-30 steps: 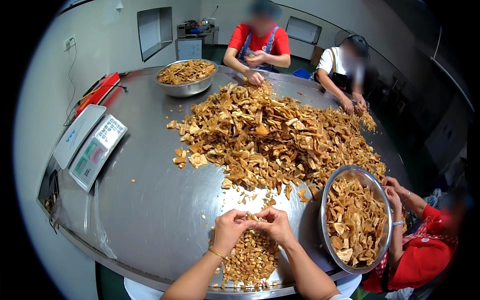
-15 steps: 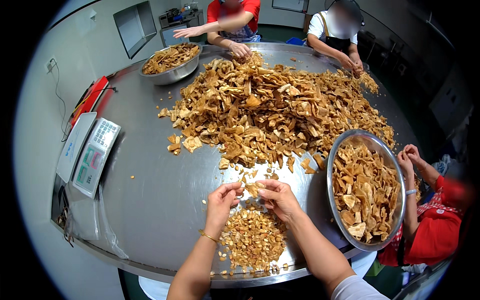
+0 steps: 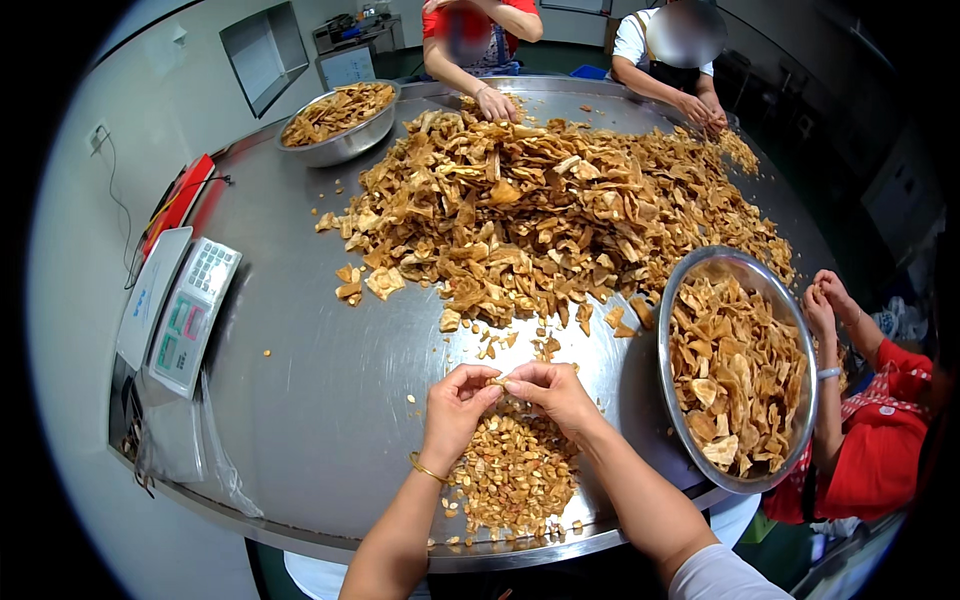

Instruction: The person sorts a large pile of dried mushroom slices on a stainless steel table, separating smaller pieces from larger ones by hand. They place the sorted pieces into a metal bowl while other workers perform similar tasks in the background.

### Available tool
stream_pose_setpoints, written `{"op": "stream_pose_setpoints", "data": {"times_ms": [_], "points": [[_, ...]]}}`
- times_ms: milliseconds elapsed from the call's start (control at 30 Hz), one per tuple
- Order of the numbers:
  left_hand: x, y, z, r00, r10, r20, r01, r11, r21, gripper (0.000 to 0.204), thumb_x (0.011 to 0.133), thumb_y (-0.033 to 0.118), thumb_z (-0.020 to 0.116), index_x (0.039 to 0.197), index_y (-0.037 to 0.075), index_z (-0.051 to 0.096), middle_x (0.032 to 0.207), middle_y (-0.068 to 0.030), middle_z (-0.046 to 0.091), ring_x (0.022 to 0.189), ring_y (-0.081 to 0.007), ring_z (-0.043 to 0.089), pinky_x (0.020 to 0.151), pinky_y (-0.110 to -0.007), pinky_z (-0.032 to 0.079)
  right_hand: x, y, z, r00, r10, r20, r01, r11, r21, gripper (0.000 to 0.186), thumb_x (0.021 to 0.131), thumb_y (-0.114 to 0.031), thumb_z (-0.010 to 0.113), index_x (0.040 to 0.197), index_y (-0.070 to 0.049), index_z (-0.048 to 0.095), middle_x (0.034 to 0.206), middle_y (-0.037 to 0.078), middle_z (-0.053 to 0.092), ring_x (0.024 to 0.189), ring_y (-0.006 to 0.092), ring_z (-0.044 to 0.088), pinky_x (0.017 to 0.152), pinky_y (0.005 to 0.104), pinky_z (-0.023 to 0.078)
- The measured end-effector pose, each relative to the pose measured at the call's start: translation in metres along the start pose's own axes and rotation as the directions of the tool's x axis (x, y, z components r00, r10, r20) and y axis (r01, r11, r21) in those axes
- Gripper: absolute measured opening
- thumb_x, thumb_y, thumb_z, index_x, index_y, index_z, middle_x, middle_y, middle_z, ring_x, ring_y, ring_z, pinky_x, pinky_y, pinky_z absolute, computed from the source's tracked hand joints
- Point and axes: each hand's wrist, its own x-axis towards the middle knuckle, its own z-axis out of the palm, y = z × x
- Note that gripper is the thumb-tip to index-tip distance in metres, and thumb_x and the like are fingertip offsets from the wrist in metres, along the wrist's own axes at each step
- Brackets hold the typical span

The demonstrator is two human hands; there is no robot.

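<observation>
My left hand [image 3: 459,408] and my right hand [image 3: 553,394] meet above the near part of the steel table. Thumbs and fingertips of both are pinched on a small dried brown piece [image 3: 497,381], mostly covered by the fingers. Right below them lies a heap of small yellow-brown bits [image 3: 515,475], reaching toward the table's near edge. Beyond my hands spreads a big pile of dried brown slices [image 3: 540,210], with a few loose slices on its near side.
A steel bowl of dried slices [image 3: 664,375] stands right of my hands, another bowl [image 3: 350,147] at the far left. A scale [image 3: 195,315] and plastic bag [image 3: 170,440] lie left on the steel table [image 3: 310,400]. Co-workers' hands [image 3: 497,104] work at the back and right.
My hands have drawn closer together, and the wide slice between them now shows only as a small bit. A co-worker at the back has pulled in an outstretched arm.
</observation>
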Motion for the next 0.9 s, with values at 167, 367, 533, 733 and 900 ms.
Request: {"op": "stream_pose_setpoints", "data": {"times_ms": [167, 367, 533, 733, 900], "points": [[0.001, 0.002, 0.004, 0.999, -0.025, -0.038, 0.021, 0.996, -0.092, 0.013, 0.076, 0.000, 0.053, 0.088, -0.002, 0.048, 0.081, -0.0062, 0.054, 0.070, -0.0083, 0.054, 0.061, -0.021, 0.049, 0.003, 0.011, 0.004, 0.921, -0.382, -0.074, 0.357, 0.906, -0.228, 0.014, 0.067, -0.006, 0.064, 0.079, -0.001, 0.059, 0.083, 0.002, 0.049, 0.063, 0.0049, 0.042, 0.054, 0.0172, 0.034], [-0.002, 0.002, 0.010, 0.996, -0.056, -0.064, 0.043, 0.982, -0.185, 0.013, 0.076, 0.000, 0.052, 0.088, -0.002, 0.047, 0.083, -0.0074, 0.052, 0.071, -0.0095, 0.054, 0.060, -0.022, 0.051, -0.004, 0.005, 0.009, 0.703, -0.711, -0.027, 0.585, 0.599, -0.546, 0.013, 0.064, -0.002, 0.064, 0.074, -0.003, 0.057, 0.081, 0.000, 0.048, 0.058, 0.0037, 0.039, 0.051, 0.0165, 0.031], [0.008, 0.007, 0.003, 0.989, -0.147, 0.018, 0.147, 0.957, -0.251, 0.019, 0.077, 0.005, 0.053, 0.094, -0.002, 0.049, 0.082, -0.0066, 0.053, 0.068, -0.0094, 0.055, 0.057, -0.021, 0.050, -0.003, 0.004, 0.004, 0.809, -0.571, -0.138, 0.506, 0.797, -0.330, 0.010, 0.070, -0.008, 0.060, 0.076, -0.004, 0.054, 0.075, 0.001, 0.050, 0.054, 0.0052, 0.042, 0.046, 0.0180, 0.033], [0.057, 0.002, -0.028, 0.903, 0.397, -0.165, -0.138, 0.631, 0.763, 0.040, 0.063, 0.000, 0.063, 0.101, 0.004, 0.049, 0.088, -0.0070, 0.053, 0.072, -0.0186, 0.053, 0.061, -0.026, 0.046, 0.001, -0.002, -0.015, 0.990, 0.086, -0.108, -0.008, 0.815, 0.579, 0.012, 0.072, -0.016, 0.058, 0.079, -0.009, 0.050, 0.063, -0.002, 0.049, 0.049, 0.0054, 0.042, 0.039, 0.0191, 0.030], [0.089, -0.008, -0.015, 0.910, 0.415, 0.028, -0.179, 0.331, 0.926, 0.035, 0.059, -0.002, 0.063, 0.092, 0.003, 0.054, 0.087, -0.0101, 0.052, 0.084, -0.0273, 0.048, 0.078, -0.034, 0.039, 0.001, -0.007, -0.019, 0.977, 0.212, -0.021, -0.114, 0.602, 0.791, 0.012, 0.071, -0.013, 0.058, 0.078, -0.009, 0.049, 0.067, 0.003, 0.051, 0.061, 0.0149, 0.049, 0.048, 0.0252, 0.038]]}}
